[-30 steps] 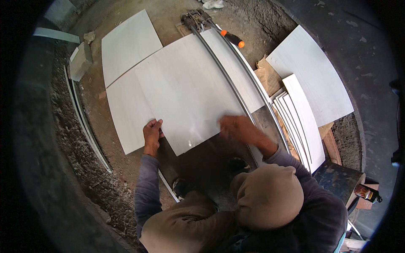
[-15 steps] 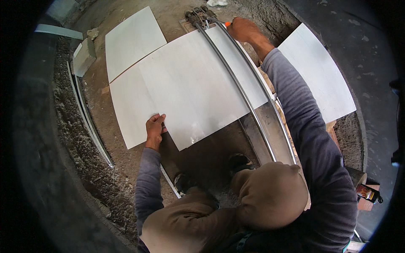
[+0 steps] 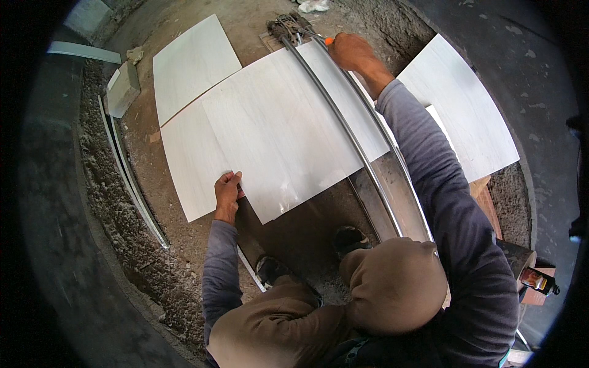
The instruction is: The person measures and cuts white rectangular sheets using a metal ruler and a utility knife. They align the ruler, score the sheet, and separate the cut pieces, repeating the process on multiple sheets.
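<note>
A large white tile [image 3: 276,122] with faint grey veining lies across a manual tile cutter, under its two metal rails [image 3: 336,109]. My left hand [image 3: 227,195] pinches the tile's near edge at the left, thumb on top and fingers partly hidden below. At the far end of the rails, my right hand [image 3: 354,53] is closed around the cutter's handle [image 3: 330,42], of which only an orange tip shows. The dark cutting carriage [image 3: 288,26] sits just left of that hand. Toward my knees runs the cutter's metal bed [image 3: 392,184].
Another white tile [image 3: 196,64] lies far left, and one more tile [image 3: 463,104] lies right of my right arm. Long metal strips [image 3: 132,178] and a pale block [image 3: 124,91] rest on the rough ground at left. A dark bottle [image 3: 538,281] stands at lower right.
The view has shifted slightly. My right forearm sits a little further left, baring more of a white piece beside it. Both hands keep their holds.
</note>
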Demonstrator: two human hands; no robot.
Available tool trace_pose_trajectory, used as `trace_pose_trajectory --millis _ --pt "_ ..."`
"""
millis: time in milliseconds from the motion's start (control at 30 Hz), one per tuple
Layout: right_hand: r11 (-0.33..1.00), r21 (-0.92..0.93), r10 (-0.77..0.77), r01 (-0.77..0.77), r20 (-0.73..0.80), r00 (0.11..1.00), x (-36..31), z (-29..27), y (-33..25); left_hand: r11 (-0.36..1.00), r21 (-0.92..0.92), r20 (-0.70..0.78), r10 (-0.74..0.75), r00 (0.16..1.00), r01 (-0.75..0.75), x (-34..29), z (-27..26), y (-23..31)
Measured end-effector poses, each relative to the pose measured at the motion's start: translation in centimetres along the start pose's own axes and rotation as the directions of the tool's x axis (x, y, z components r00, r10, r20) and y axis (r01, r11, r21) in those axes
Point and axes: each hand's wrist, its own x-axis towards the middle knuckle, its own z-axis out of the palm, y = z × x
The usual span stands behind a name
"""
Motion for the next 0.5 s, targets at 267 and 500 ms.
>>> trace_pose_trajectory --millis 267,500 --pt "1.0 0.006 0.028 -0.028 -0.011 1.0 -0.1 0.1 0.1 1.0 0.007 -0.009 0.012 1.0 -0.012 0.4 -0.1 -0.6" --pt "0.999 0.035 -0.011 0.014 -0.076 0.997 0.3 0.8 0.6 0.999 -0.035 -0.006 0.038 0.999 -0.038 0.8 -0.2 -1.1"
